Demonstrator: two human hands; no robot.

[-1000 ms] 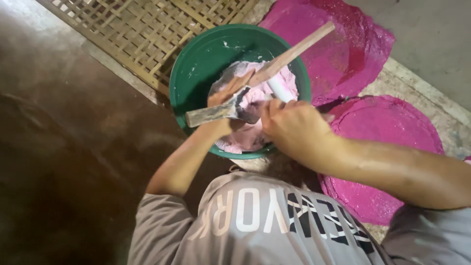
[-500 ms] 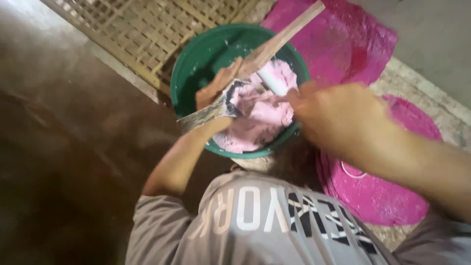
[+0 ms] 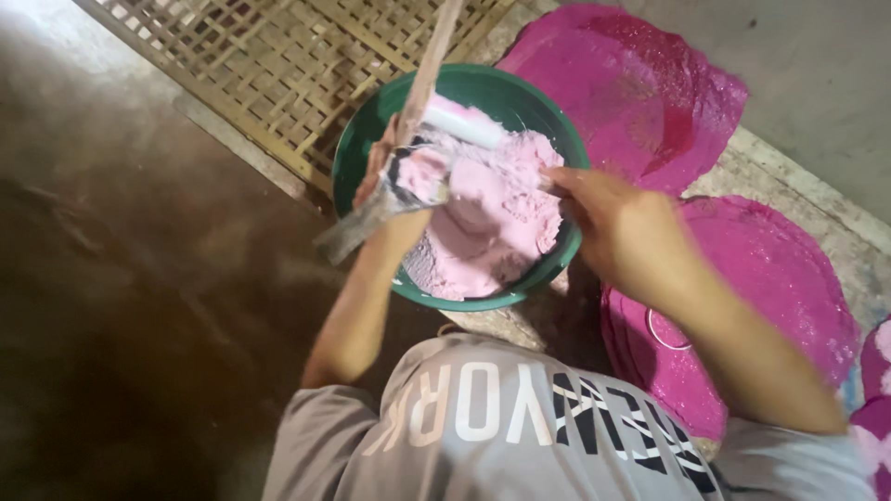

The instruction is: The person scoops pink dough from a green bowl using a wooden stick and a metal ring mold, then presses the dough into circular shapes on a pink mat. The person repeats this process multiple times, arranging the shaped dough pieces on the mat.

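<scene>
Woven bamboo lattice mat (image 3: pixel 278 65) lies top left on the floor. Left hand (image 3: pixel 385 181) clenched on a flat grey metal scraper (image 3: pixel 357 227), over the round green plastic basin (image 3: pixel 367 139) w/ pale pink dough (image 3: pixel 492 218). A wooden stick (image 3: pixel 425 70) leans in it. Right hand (image 3: pixel 613 223) at the basin's right rim, fingers curled, grip unclear. Round magenta sheets (image 3: pixel 789 278) lie right
</scene>
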